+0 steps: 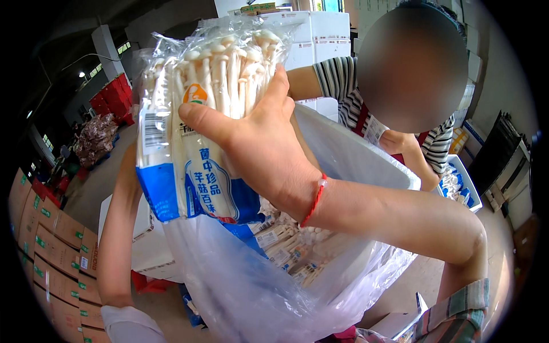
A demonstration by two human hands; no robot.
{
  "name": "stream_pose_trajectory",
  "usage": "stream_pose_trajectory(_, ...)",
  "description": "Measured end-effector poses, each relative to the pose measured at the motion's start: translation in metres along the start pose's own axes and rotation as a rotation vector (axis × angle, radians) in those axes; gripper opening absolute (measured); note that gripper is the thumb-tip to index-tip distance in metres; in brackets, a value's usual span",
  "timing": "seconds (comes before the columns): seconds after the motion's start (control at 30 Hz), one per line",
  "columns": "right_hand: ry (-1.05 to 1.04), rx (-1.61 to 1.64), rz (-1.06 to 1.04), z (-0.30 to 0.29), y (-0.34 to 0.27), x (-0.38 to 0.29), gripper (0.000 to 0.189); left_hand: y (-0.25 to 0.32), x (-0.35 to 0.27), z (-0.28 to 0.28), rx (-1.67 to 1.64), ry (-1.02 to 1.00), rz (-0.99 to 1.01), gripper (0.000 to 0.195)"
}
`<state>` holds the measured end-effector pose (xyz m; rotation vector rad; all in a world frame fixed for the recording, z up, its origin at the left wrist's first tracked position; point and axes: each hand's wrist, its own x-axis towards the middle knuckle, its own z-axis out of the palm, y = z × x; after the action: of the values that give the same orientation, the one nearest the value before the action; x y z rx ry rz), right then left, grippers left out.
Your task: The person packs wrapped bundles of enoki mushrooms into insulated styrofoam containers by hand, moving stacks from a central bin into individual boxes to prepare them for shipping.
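Note:
Several clear plastic packs of long white mushrooms [218, 81] with blue printed bottoms are held upright, bunched together, in front of me. Across their near face spreads my right hand [266, 137], thumb and fingers gripping the bunch; a red cord bracelet [315, 199] circles its wrist. My left forearm [115, 248] rises on the left to the packs' edge, and the hand itself is hidden behind them. Below is a white foam box [364, 150] lined with a clear plastic bag [257, 278]. More mushroom packs [287, 253] lie inside it, partly covered by my right arm.
Opposite stands a person in a striped shirt [336, 79], one arm reaching behind the packs. White boxes [330, 30] are stacked beyond. Another foam box [478, 206] holds packs at right. Brown cartons [55, 244] line the left, and a white box [152, 253] sits beside the liner.

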<state>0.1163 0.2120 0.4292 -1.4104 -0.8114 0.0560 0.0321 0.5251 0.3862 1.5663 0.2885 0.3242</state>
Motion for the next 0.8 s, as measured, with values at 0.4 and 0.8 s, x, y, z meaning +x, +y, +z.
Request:
stream_pose_trajectory(0.4, 0.113, 0.152, 0.455, 0.041, 0.029, 0.000, 0.127, 0.018, 0.015, -0.001, 0.124, -0.022, -0.008, 0.064)
stream_pose_trajectory(0.8, 0.249, 0.168, 0.632, 0.065, 0.051, 0.025, 0.129, 0.032, 0.049, 0.014, 0.127, -0.088, -0.069, 0.053)
